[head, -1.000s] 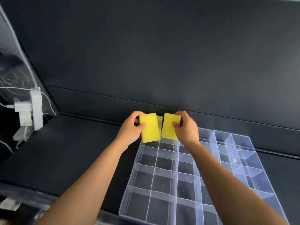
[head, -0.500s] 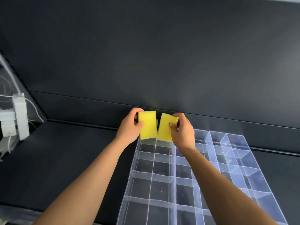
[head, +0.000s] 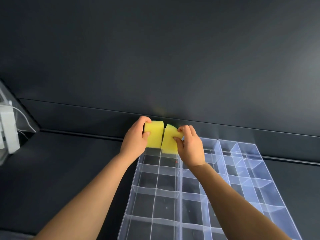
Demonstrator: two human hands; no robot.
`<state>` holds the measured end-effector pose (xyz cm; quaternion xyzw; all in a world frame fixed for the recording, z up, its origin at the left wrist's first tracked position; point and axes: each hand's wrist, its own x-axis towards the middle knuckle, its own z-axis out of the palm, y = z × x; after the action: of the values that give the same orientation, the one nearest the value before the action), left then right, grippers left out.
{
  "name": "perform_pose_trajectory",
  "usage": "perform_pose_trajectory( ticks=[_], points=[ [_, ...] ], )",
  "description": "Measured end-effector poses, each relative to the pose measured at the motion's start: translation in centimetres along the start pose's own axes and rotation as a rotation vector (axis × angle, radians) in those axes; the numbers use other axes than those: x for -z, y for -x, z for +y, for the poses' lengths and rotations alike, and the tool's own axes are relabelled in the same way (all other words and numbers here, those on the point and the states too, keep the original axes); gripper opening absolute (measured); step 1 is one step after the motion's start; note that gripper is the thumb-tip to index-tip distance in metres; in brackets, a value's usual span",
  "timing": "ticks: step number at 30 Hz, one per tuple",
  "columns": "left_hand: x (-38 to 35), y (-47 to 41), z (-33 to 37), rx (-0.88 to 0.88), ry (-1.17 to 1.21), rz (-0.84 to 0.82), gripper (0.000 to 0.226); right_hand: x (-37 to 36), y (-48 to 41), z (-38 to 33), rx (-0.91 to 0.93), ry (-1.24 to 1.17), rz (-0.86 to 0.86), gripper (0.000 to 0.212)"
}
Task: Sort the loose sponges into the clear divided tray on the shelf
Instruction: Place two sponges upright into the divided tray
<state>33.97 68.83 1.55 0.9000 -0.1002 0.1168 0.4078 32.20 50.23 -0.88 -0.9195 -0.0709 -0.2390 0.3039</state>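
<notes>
Nearest, two bare forearms stretched over the clear divided tray (head: 181, 196) lying on the dark shelf (head: 69, 170). Further in, over the tray's far left corner: left hand (head: 136, 141) gripping the left yellow sponge (head: 155, 135) upright, thumb on its front; right hand (head: 191, 149) pinching the right yellow sponge (head: 168, 142), slightly tilted. Sponges just beside each other. Beyond, dark back wall (head: 173, 58); far left, white box (head: 7, 130) with cables.

Back wall (head: 173, 58): dark grey, matte, one horizontal seam (head: 78, 106) low across it. Dark shelf (head: 65, 163) meets the wall at a thin lip (head: 78, 134). Far left edge: white box (head: 7, 130), thin white cables (head: 27, 119) beside it. Soft light sheen on the wall, upper right.
</notes>
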Motion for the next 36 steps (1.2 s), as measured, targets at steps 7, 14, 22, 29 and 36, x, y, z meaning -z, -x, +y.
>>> perform_pose_trajectory(
  ticks=[7, 14, 22, 29, 36],
  points=[
    [-0.2, 0.4, -0.5, -0.062, -0.100, 0.079, 0.024, -0.8, 0.0, -0.2, -0.041, -0.016, 0.075, 0.015],
    [-0.9, 0.5, -0.5, -0.135, -0.152, 0.079, 0.023, -0.7, 0.3, -0.4, 0.074, 0.048, 0.065, 0.017],
    [-1.0, 1.4, -2.5, -0.098, -0.182, -0.100, 0.026, -0.4, 0.0, -0.2, 0.070, 0.017, 0.043, 0.017],
    [-1.2, 1.0, -2.5, -0.171, -0.253, -0.002, 0.027, 0.5, -0.3, 0.7, 0.139, 0.125, 0.091, 0.025],
    [-1.0, 0.5, -2.7, -0.224, -0.301, -0.015, 0.025, -0.9, 0.1, -0.2, 0.194, 0.175, 0.075, 0.039]
  ],
)
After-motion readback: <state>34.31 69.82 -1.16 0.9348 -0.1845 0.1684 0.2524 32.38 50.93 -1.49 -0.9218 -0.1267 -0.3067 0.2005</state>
